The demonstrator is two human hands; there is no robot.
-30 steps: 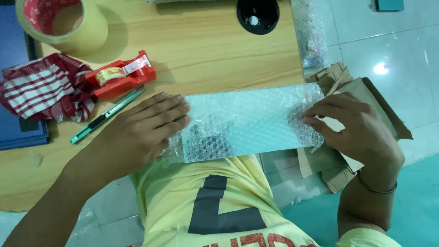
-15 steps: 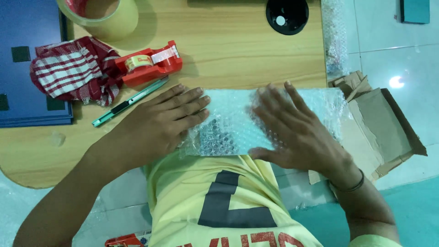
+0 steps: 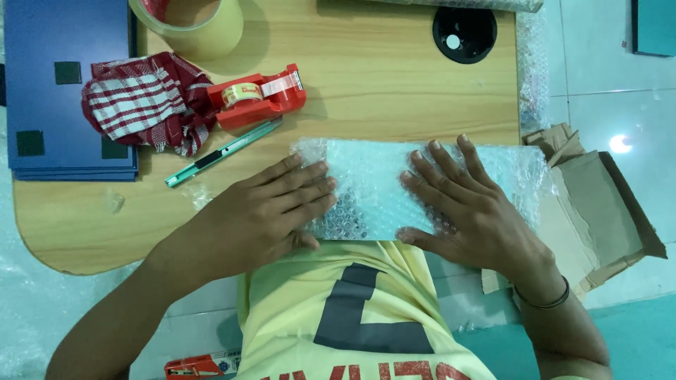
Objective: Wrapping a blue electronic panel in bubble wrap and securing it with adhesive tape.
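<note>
I log both hands flat on a bubble-wrapped parcel [image 3: 380,186] lying at the near edge of the wooden table [image 3: 394,91], right of centre, its right end overhanging the table edge. The left hand [image 3: 271,211] rests palm down on the parcel's left end, fingers stretched out and close together, not gripping. The right hand [image 3: 468,207] presses palm down on the right half, fingers spread apart and extended toward the far side; a dark band sits on that wrist. What the wrap encloses I cannot make out; only a pale flat shape shows through the bubbles. Left of the parcel lies a green utility knife [image 3: 225,150], and just beyond it a red tape dispenser [image 3: 260,95], touching a red-and-white checked cloth [image 3: 144,102]. A large roll of tape [image 3: 193,21] is cut off by the far frame edge. A stack of blue sheets [image 3: 67,91] sits far left, partly out of frame. A black round grommet [image 3: 463,34] sits at the far right of the table. On the floor to the right is flattened cardboard [image 3: 591,211], partly hidden by the right forearm.
</note>
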